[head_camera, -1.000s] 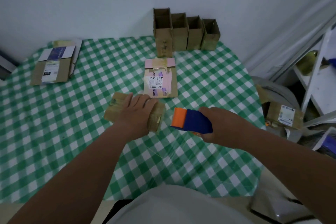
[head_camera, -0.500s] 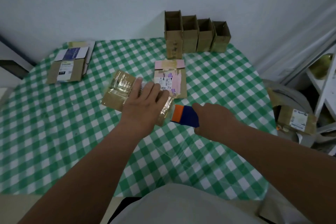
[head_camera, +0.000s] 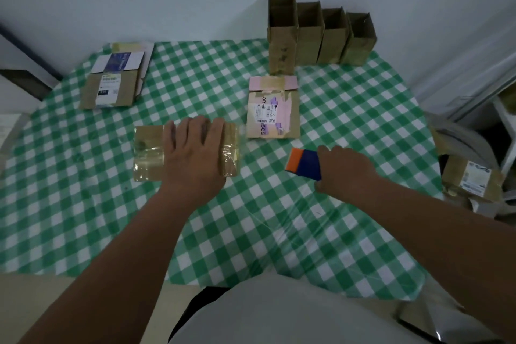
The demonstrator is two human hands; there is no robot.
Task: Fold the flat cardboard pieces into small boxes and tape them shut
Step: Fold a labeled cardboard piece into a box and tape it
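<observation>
My left hand (head_camera: 192, 155) lay flat, fingers straight, pressing down on a taped box (head_camera: 186, 153) in the middle of the table (head_camera: 349, 109). Shiny tape wrapped both its ends, so I judged this one closed or nearly so, with only smoothing left. My right hand (head_camera: 344, 173) was curled round the blue and orange tape dispenser (head_camera: 304, 164), held just above the cloth, apart from the box.

Just beyond, a flat piece (head_camera: 274, 107) with pink patches and a label waited unfolded. At the far left lay a small stack of flat pieces (head_camera: 116, 79), also untouched. Against the wall stood four boxes (head_camera: 321, 33) in a row, folded up but with their tops open, so I reckoned they needed taping yet. Off the table at right sat another box (head_camera: 472, 177); I could not tell its state.
</observation>
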